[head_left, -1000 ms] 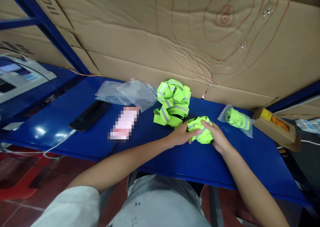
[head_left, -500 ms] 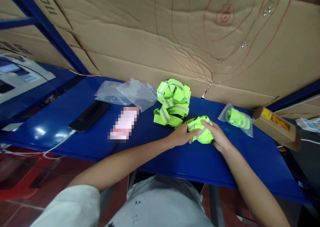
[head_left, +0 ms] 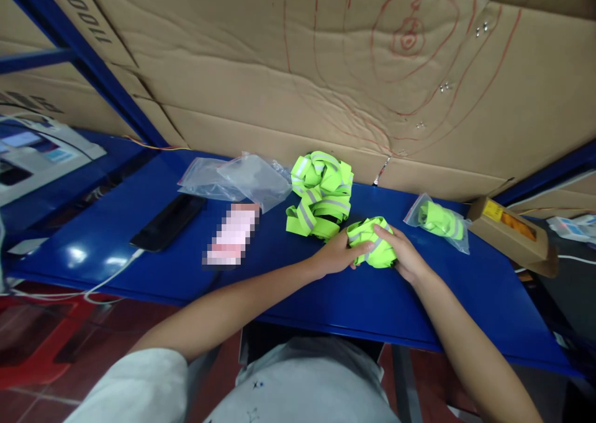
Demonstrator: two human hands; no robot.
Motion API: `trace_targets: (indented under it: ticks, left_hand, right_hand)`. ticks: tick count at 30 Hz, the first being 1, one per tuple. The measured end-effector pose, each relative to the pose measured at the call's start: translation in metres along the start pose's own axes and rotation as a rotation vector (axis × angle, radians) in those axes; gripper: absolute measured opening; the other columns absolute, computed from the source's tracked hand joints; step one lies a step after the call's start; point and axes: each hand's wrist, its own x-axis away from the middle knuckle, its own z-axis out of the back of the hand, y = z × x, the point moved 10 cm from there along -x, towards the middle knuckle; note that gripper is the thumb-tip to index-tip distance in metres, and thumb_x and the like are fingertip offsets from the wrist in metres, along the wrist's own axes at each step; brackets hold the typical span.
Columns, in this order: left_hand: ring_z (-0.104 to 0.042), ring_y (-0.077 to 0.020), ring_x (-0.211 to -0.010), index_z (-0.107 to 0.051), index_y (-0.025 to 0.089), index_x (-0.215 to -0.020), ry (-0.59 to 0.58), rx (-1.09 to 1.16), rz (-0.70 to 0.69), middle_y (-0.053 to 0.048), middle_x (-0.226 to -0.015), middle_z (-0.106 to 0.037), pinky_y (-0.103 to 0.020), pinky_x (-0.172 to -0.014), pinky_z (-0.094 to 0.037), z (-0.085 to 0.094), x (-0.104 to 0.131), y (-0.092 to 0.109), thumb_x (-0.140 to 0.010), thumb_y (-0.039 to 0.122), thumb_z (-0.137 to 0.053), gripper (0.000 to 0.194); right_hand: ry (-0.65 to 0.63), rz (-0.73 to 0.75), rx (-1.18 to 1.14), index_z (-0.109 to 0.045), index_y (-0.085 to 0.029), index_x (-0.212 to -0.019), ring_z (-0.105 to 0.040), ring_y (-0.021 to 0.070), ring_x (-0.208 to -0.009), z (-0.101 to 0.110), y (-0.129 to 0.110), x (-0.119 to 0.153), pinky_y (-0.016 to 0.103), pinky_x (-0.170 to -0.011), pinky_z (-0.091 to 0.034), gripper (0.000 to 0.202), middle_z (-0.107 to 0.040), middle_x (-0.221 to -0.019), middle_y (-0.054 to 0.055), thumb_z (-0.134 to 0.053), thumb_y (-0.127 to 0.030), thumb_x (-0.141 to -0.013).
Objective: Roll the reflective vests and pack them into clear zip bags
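Observation:
A folded bundle of neon yellow-green strap with grey reflective stripes [head_left: 376, 244] is gripped between both hands above the blue table [head_left: 298, 299]. My left hand [head_left: 336, 253] holds its left side, thumb across the front. Around its right side, my right hand [head_left: 404, 253] has its fingers closed. Just behind and to the left lies a loose heap of the same strap [head_left: 321, 190]. To the right, a clear bag with a folded strap inside [head_left: 437, 219] rests on the table. Flat clear plastic bags [head_left: 254, 177] overlap left of the heap.
A black phone [head_left: 167, 222] with a white cable and a pixelated pink-white item [head_left: 233, 233] lie on the left. An open cardboard box [head_left: 510, 233] stands at the right end. Behind the table rises a cardboard wall [head_left: 242, 56].
The camera view has shifted slightly. Both hands keep hold of the bundle in nearly the same place, and nothing on the table has visibly moved.

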Motion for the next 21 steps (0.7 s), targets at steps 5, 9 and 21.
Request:
trace_targets:
  ticks: [5,9,21]
  left_hand:
    - [-0.062,-0.0127,-0.061,-0.062,0.014,-0.130,-0.011,0.005,0.009,-0.001,-0.077,-0.065,-0.022,-0.050,-0.054,-0.0002,-0.0006,-0.0010,-0.086,0.065,-0.072,0.067]
    - [-0.062,-0.0127,-0.063,-0.063,0.014,-0.124,-0.020,0.025,0.032,-0.001,-0.078,-0.065,-0.022,-0.051,-0.053,-0.0009,0.0007,-0.0013,-0.084,0.068,-0.072,0.068]
    - [-0.061,-0.0130,-0.062,-0.063,0.013,-0.125,-0.019,0.015,0.034,-0.002,-0.078,-0.065,-0.023,-0.052,-0.052,-0.0015,0.0019,0.0005,-0.084,0.070,-0.072,0.071]
  right_hand:
    - [0.002,0.017,-0.009,-0.076,-0.022,-0.114,-0.077,0.0273,-0.086,0.0003,-0.0014,0.0000,0.035,-0.074,-0.058,0.049,-0.081,-0.103,0.007,-0.086,-0.053,-0.077]
    - [0.002,0.007,-0.003,-0.076,-0.021,-0.113,-0.077,0.0266,-0.085,-0.0003,-0.0005,0.0004,0.034,-0.072,-0.058,0.048,-0.081,-0.103,0.007,-0.086,-0.053,-0.078]
    - [-0.002,0.005,-0.002,-0.073,-0.019,-0.116,-0.077,0.0279,-0.089,-0.0013,-0.0020,0.0001,0.034,-0.074,-0.058,0.058,-0.081,-0.104,0.009,-0.088,-0.055,-0.074]
